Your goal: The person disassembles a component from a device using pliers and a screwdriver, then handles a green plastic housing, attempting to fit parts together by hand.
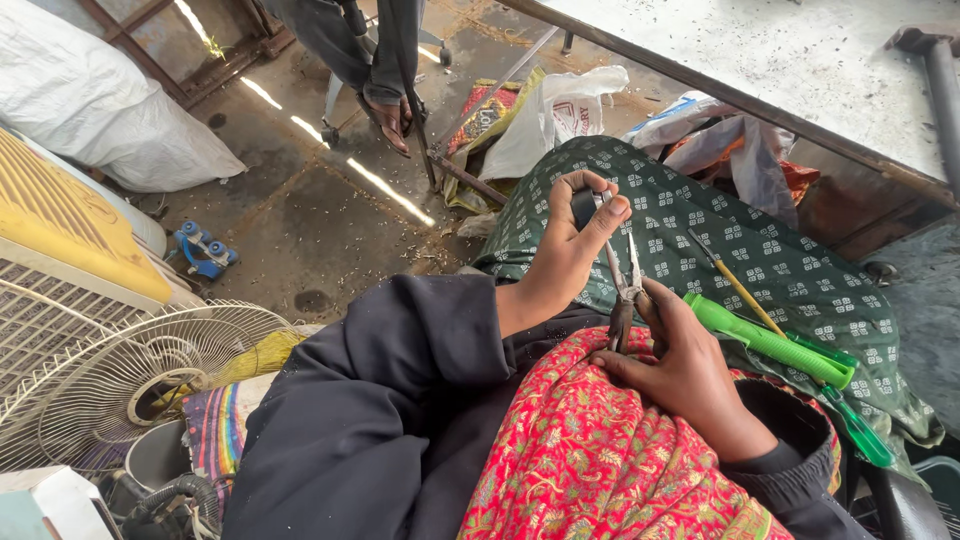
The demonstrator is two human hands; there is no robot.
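My left hand [567,244] is raised over my lap and pinches a small dark part with a thin wire between thumb and fingers. My right hand [682,362] grips the handles of metal pliers [626,287], whose jaws point up at that part. A bright green-handled tool [768,343] and a thin yellow stick [738,287] lie just right of my right hand on a green patterned cloth [780,262] over my legs. A red floral cloth [590,450] covers my lap below both hands.
A white fan grille [120,380] and a yellow-topped unit [60,215] stand at the left. A white sack [90,100] lies at upper left. Another person's sandalled foot [388,115] rests on the concrete floor. Plastic bags [560,115] lie beside a metal workbench edge [740,100].
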